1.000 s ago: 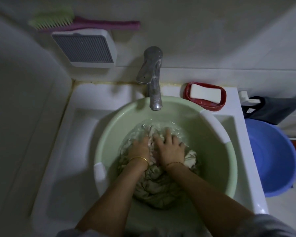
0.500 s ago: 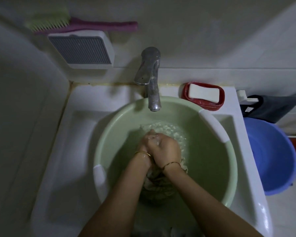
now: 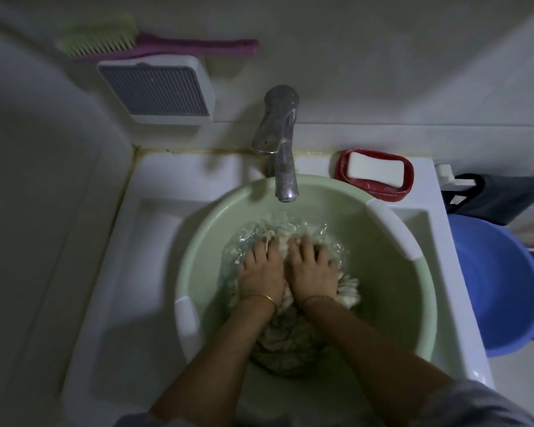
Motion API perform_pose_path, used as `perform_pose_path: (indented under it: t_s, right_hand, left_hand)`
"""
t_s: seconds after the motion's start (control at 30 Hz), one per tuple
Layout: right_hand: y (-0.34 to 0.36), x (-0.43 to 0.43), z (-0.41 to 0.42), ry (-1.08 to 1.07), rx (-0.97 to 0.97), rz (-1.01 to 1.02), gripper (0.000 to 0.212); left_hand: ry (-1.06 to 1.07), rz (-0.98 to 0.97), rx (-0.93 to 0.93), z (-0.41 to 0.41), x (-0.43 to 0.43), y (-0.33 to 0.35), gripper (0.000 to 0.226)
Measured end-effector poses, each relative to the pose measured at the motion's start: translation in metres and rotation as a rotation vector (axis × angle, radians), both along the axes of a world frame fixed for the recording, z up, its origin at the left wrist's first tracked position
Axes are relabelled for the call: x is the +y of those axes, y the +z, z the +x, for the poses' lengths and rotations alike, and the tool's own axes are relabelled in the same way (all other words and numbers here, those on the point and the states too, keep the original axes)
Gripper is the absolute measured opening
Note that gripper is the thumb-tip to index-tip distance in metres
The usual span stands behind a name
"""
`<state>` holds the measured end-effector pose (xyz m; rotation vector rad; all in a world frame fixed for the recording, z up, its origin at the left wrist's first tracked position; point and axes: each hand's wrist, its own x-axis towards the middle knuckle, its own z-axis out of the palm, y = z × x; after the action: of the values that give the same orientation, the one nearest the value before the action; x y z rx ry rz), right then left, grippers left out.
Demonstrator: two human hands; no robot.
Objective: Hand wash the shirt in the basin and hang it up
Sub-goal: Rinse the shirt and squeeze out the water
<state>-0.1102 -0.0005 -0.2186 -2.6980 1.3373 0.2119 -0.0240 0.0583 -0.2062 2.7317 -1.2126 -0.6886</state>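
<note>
Shirt (image 3: 290,340) lies bunched and wet in the pale green basin (image 3: 392,291), which sits in the white sink (image 3: 154,241) under the steel tap (image 3: 279,143). Both forearms reach down side by side into the water. Left hand (image 3: 261,272) and right hand (image 3: 312,269) press flat on the cloth, fingers spread and fairly straight (each grip released, grasping nothing). A soap bar (image 3: 375,170) rests in its red dish (image 3: 406,183) on the sink's rim.

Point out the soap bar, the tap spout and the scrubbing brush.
soap bar (image 3: 375,170): head view, middle of its white top face.
tap spout (image 3: 285,177): head view, metal tube above the outlet.
scrubbing brush (image 3: 198,47): head view, middle of its pink handle.
</note>
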Motion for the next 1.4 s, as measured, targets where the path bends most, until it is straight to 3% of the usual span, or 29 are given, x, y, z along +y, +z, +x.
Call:
perform_pose_path:
  t_s: [0.07,0.1,0.17,0.2,0.23,0.37,0.43,0.5,0.63,0.7,0.8,0.9,0.97,1.07,1.13,1.2,1.23,1.33,1.4]
  right_hand:
    - [-0.005,-0.009,-0.004,0.181,0.066,-0.046,0.060]
    - [-0.004,-0.015,-0.007,0.174,0.107,-0.015,0.057]
    - [-0.002,-0.019,-0.007,-0.032,0.126,0.097,0.049]
    - [0.003,-0.015,-0.002,-0.150,0.070,0.138,0.046]
    - [0.007,-0.011,0.004,-0.262,-0.025,0.214,0.045]
    - [0.043,0.007,0.015,-0.459,-0.623,0.662,0.032]
    - [0.072,0.018,0.013,-0.371,-0.711,0.626,0.030]
    - [0.088,0.027,0.014,-0.261,-0.630,0.544,0.032]
    - [0.081,0.009,0.028,-0.328,-0.419,0.403,0.033]
    - [0.069,-0.007,0.027,-0.420,-0.398,0.395,0.033]
    - [0.051,-0.031,0.013,-0.356,-0.288,0.409,0.033]
    - [0.045,-0.050,-0.004,-0.336,-0.522,0.593,0.037]
    - [0.039,-0.051,-0.011,-0.403,-0.595,0.577,0.046]
    - [0.031,-0.027,-0.014,-0.448,-0.211,0.282,0.052]
    - [0.025,-0.016,-0.016,-0.226,0.009,0.231,0.051]
    - [0.023,-0.019,-0.020,0.047,0.126,0.267,0.054]
    - [0.026,-0.025,-0.022,0.050,0.157,0.305,0.060]
    - [0.032,-0.038,-0.027,-0.294,0.084,0.478,0.081]
    - [0.037,-0.045,-0.026,-0.254,-0.004,0.638,0.062]
  left_hand:
    - [0.030,0.105,0.116,0.000,0.008,-0.004,0.043]
    - [0.003,0.110,0.048,0.002,0.011,-0.005,0.042]
    - [-0.028,0.080,-0.097,0.004,0.010,-0.001,0.044]
    - [-0.001,0.043,-0.041,0.005,0.008,-0.003,0.046]
    - [0.091,-0.091,0.089,0.008,0.000,-0.005,0.048]
    - [1.032,-0.515,1.128,0.018,-0.024,0.031,0.025]
    - [1.171,-0.596,1.388,0.015,-0.022,0.036,0.035]
    - [1.155,-0.642,1.454,0.009,-0.014,0.038,0.030]
    - [1.226,-0.527,1.376,-0.012,-0.020,0.049,0.035]
    - [1.114,-0.413,1.311,-0.020,-0.027,0.051,0.035]
    - [0.731,-0.208,0.908,-0.006,-0.021,0.054,0.043]
    - [0.401,-0.301,0.197,0.020,-0.009,0.057,0.035]
    - [0.210,-0.162,-0.009,0.019,-0.001,0.050,0.050]
    - [-0.123,-0.028,-0.263,-0.005,0.009,0.033,0.065]
    - [-0.309,0.047,-0.280,-0.011,0.011,0.020,0.068]
    - [-0.345,0.303,-0.200,-0.002,0.013,0.012,0.063]
    - [-0.329,0.423,-0.185,0.004,0.014,0.013,0.059]
    - [-0.328,0.609,-0.145,0.013,0.005,0.033,0.056]
    - [-0.281,0.569,-0.067,0.019,-0.007,0.054,0.060]
